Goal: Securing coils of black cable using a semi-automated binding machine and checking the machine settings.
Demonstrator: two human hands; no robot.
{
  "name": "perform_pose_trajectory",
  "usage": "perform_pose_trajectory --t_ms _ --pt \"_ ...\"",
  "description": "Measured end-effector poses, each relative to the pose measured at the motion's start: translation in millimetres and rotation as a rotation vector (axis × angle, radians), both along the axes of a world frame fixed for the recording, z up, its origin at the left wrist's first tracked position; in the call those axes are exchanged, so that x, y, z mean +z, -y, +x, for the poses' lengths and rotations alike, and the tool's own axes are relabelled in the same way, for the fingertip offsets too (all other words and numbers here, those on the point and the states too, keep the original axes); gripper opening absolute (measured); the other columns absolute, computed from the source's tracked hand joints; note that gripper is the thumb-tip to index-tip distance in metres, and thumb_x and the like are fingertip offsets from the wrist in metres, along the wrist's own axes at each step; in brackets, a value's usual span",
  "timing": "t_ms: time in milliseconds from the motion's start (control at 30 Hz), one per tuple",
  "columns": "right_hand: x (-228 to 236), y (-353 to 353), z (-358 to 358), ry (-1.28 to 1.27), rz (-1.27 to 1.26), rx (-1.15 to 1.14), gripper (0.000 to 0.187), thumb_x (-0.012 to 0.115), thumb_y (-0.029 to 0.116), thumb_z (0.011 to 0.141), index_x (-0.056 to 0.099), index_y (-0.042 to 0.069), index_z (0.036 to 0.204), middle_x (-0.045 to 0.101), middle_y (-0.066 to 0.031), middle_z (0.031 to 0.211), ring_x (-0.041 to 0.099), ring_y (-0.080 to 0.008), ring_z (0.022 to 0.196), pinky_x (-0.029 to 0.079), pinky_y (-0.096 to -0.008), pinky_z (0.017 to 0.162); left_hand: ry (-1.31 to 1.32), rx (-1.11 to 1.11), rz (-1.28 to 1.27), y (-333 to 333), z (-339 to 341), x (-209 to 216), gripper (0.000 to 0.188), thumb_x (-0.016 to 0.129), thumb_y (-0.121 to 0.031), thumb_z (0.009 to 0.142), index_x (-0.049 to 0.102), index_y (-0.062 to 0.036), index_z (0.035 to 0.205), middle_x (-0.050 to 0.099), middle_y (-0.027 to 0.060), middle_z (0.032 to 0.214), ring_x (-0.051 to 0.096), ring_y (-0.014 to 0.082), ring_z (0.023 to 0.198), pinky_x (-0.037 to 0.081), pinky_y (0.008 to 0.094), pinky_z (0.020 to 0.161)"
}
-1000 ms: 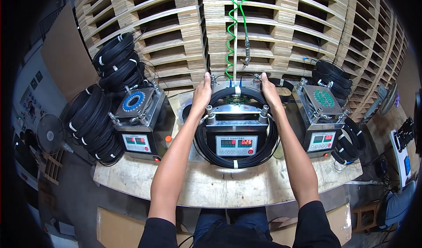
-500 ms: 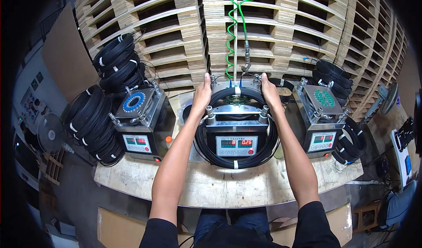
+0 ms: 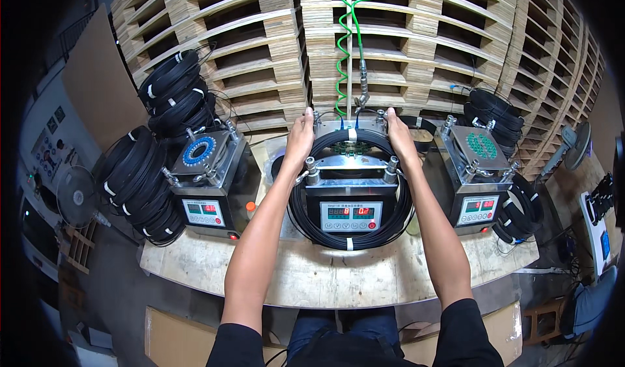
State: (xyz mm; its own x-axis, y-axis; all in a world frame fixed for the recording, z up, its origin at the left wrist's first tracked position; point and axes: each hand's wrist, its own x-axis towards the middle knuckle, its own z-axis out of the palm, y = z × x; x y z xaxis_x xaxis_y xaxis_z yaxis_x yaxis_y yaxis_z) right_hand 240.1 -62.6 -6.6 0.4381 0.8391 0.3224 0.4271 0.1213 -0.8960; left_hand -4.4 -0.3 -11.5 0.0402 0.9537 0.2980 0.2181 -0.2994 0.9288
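In front of me stands a bench polishing machine (image 3: 352, 183) with a metal top, corner posts and a lit front display. A black cable coil (image 3: 349, 244) with white ties hangs around its front and top. Green connector ends (image 3: 349, 149) sit in a ring on its top plate, partly behind the coil. My left hand (image 3: 300, 138) is closed at the back left corner post (image 3: 317, 120), thumb pointing away from me. My right hand (image 3: 400, 137) is closed likewise at the back right corner post (image 3: 380, 117). The other fingers are largely hidden on both hands.
Similar machines stand at left (image 3: 207, 172) and right (image 3: 478, 172). Black cable coils (image 3: 140, 178) pile up at the far left, with more coils (image 3: 493, 116) at right. A green spiral air hose (image 3: 341, 48) hangs before stacked wooden pallets (image 3: 416, 25). An orange-capped bottle (image 3: 250, 207) stands by the left machine.
The red digits on the middle machine's display have changed. The air hose's metal end has swung slightly left. Both hands stay at the same corners.
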Motion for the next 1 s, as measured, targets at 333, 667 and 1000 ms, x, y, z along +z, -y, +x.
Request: perform_pose_trajectory --t_ms 333,667,1000 --pt "-8 -6 12 -0.06 -0.118 0.04 0.071 0.036 0.058 0.102 0.069 -0.004 0.112 0.07 -0.0188 0.103 0.062 -0.0267 0.097 0.044 -0.0349 0.092 -0.105 0.009 0.0 -3 0 -2 0.084 0.029 -0.066 0.101 0.062 0.0118 0.102 0.065 0.0267 0.094 0.059 0.0377 0.093 0.043 0.0438 0.091" --pt "-13 -14 11 -0.114 -0.025 0.091 0.064 0.042 0.053 0.103 0.064 -0.005 0.118 0.067 -0.0106 0.107 0.055 -0.0181 0.095 0.044 -0.0319 0.089 -0.049 0.043 -0.008 -12 -1 -7 0.088 0.041 -0.072 0.095 0.05 0.0076 0.133 0.064 0.0288 0.12 0.058 0.0364 0.12 0.041 0.0416 0.103" --pt "-2 -7 10 -0.06 -0.16 0.059 0.074 0.039 0.06 0.101 0.066 -0.007 0.119 0.068 -0.0232 0.116 0.061 -0.0261 0.11 0.042 -0.0353 0.099 -0.12 -0.06 -0.103 -12 -5 -6 0.083 0.032 -0.066 0.1 0.062 0.0106 0.112 0.066 0.0265 0.106 0.061 0.0365 0.107 0.043 0.0413 0.097"
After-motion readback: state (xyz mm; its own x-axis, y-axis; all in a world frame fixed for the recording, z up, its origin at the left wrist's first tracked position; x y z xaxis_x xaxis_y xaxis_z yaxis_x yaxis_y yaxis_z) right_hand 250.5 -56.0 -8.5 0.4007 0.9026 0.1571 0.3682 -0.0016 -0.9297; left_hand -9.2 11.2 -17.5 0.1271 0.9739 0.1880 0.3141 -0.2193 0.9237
